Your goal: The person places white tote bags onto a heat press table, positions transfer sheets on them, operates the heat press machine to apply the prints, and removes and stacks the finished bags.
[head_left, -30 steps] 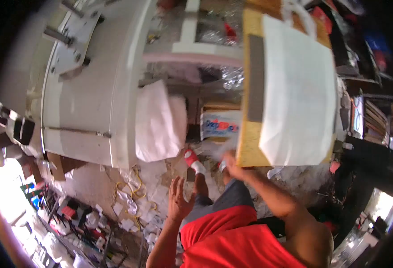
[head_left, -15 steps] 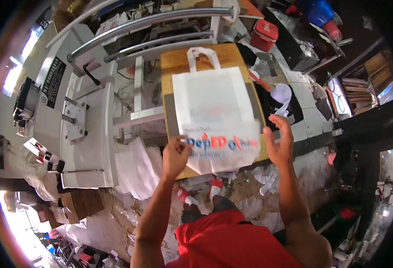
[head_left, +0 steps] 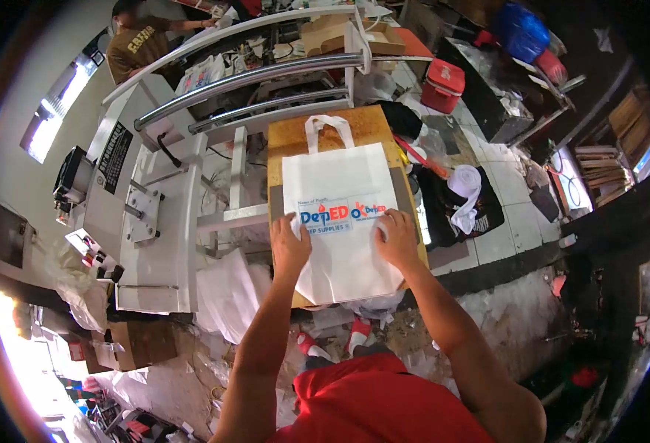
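Note:
A white cloth bag lies flat on a wooden board, its handles toward the far edge. Across its middle is a thin printed sheet with red and blue lettering. My left hand is closed at the sheet's left edge, thumb and fingers drawn together. At the right edge my right hand has its fingers curled and pinched on the sheet. Both hands rest low over the bag's sides. The exact outline of the see-through sheet is hard to make out.
To the left stands a white press machine with metal rails. White cloth hangs beside it. A white roll and a red box are at the right. A person is at the far left, beside a cluttered table.
The printed sheet has come down flat and further up the bag. Both hands have closed in at its edges. The view has shifted, showing the person at the back more fully.

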### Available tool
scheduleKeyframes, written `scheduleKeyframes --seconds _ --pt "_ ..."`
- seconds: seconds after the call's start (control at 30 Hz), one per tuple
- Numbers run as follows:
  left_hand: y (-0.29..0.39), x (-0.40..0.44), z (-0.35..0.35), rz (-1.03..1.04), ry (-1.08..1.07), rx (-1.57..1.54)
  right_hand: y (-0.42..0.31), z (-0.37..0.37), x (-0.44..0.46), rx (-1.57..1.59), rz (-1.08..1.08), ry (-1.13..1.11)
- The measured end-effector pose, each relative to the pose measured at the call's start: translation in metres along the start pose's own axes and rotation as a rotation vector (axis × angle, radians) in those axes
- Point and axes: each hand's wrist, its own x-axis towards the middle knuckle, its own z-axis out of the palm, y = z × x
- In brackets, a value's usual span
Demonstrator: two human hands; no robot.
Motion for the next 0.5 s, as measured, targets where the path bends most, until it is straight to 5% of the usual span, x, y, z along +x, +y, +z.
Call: scheduleKeyframes --seconds 0.07,0.5 --pt "0.009 -0.016 -0.006 0.313 -0.034 0.261 0.000 -0.001 -0.001 0.007 -0.001 0.004" --pt "-0.002 -0.036 0.005 0.211 -0.116 0.412 -0.003 -0.003 -0.001 -0.017 0.001 0.000"
